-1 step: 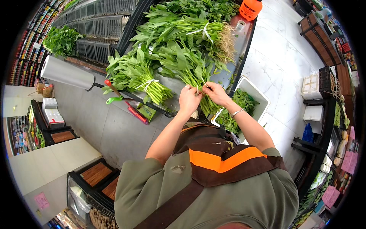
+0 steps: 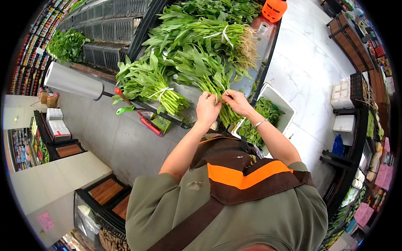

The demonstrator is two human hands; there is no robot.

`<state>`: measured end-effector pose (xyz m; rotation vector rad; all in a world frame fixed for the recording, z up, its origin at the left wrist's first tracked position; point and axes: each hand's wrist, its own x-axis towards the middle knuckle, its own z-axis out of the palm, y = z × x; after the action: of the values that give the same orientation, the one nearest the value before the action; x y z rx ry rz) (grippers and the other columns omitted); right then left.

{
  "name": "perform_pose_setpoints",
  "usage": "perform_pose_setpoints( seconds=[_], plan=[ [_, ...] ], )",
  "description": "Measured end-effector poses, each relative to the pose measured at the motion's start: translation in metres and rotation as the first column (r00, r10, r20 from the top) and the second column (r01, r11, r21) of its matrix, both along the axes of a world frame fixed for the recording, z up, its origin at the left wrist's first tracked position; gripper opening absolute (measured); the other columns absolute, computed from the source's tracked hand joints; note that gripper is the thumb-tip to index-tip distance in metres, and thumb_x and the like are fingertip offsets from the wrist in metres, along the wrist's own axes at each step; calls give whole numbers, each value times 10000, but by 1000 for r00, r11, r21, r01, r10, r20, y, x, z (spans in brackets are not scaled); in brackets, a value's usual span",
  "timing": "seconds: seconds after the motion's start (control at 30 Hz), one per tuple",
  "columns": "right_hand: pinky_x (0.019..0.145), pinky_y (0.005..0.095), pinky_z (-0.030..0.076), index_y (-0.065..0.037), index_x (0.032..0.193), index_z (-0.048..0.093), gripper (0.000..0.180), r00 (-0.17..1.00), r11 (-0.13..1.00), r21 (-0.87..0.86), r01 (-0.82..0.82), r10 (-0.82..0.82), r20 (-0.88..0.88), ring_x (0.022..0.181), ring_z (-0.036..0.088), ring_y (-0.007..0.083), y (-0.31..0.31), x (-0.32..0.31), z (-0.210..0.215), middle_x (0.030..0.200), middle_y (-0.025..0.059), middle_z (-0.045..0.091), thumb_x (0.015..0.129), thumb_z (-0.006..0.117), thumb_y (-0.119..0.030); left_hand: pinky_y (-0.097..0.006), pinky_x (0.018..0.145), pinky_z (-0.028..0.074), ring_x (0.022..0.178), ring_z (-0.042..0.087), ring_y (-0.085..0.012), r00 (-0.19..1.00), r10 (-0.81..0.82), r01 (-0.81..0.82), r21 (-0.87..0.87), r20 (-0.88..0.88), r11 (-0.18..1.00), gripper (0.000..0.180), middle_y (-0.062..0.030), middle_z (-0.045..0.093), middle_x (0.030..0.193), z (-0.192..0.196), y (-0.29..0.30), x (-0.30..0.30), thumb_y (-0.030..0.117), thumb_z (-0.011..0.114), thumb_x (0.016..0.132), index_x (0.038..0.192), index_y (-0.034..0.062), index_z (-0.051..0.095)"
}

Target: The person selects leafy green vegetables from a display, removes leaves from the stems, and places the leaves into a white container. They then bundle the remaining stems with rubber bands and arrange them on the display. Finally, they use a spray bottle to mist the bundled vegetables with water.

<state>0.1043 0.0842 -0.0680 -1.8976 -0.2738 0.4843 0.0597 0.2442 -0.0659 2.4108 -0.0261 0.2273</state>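
Both hands grip a greens bunch; dark-printed orange bottle beyond them, tabletop edge just right, tiled floor past it.

Green leaves, paler green stems, white ties, brown apron with an orange band, olive shirt, orange bottle, white tub, grey-veined white floor

The left grip hides some stems of the middle bunch

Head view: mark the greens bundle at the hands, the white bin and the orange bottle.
Greens bundle (image 2: 228, 115), head view: lower stems.
White bin (image 2: 288, 118), head view: inner wall.
Orange bottle (image 2: 274, 10), head view: body.
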Motion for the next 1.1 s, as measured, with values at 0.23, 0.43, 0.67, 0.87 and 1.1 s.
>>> perform_pose_setpoints(
  seconds=[0.23, 0.43, 0.67, 0.87, 1.1],
  plan=[
    [589, 232, 435, -31, 889, 599, 154, 985, 994, 108, -20, 38, -166, 654, 480, 57, -9, 5, -3, 757, -31, 568, 939, 568, -173, -367, 627, 502, 728, 613, -279, 980, -59, 88, -151, 188, 985, 206, -95, 635, 840, -23, -3, -1, 80, 680, 756, 952, 59, 620],
    [622, 245, 470, -30, 894, 607, 151, 970, 992, 118, -31, 59, -236, 697, 524, 72, -20, 6, -16, 791, -6, 591, 936, 571, -170, -298, 633, 500, 659, 618, -177, 953, -182, 90, -348, -241, 933, 185, -92, 650, 752, -6, 6, 8, 96, 719, 749, 893, 28, 624],
    [647, 245, 466, -13, 902, 603, 130, 968, 987, 160, -20, 60, -244, 704, 529, 71, -12, -4, -7, 820, 7, 614, 928, 571, -136, -405, 668, 495, 776, 603, -330, 944, -328, 329, 28, -23, 944, 140, -134, 598, 849, -22, 13, 11, 122, 672, 754, 871, 50, 645],
    [653, 247, 457, -6, 911, 612, 122, 960, 974, 224, -21, 83, -267, 702, 535, 84, -17, -2, -13, 846, 26, 633, 922, 581, -124, -391, 681, 497, 771, 610, -306, 927, -371, 367, -80, -55, 927, 136, -116, 607, 810, -13, 19, 10, 141, 696, 759, 855, 49, 670],
    [653, 251, 459, -4, 913, 613, 125, 951, 979, 201, -28, 89, -297, 699, 551, 96, -15, 1, -17, 846, 32, 631, 912, 599, -128, -384, 682, 503, 769, 621, -291, 878, -453, 461, 17, -156, 887, 156, -95, 624, 792, -4, 28, 20, 201, 729, 736, 792, 69, 669]
  ],
)
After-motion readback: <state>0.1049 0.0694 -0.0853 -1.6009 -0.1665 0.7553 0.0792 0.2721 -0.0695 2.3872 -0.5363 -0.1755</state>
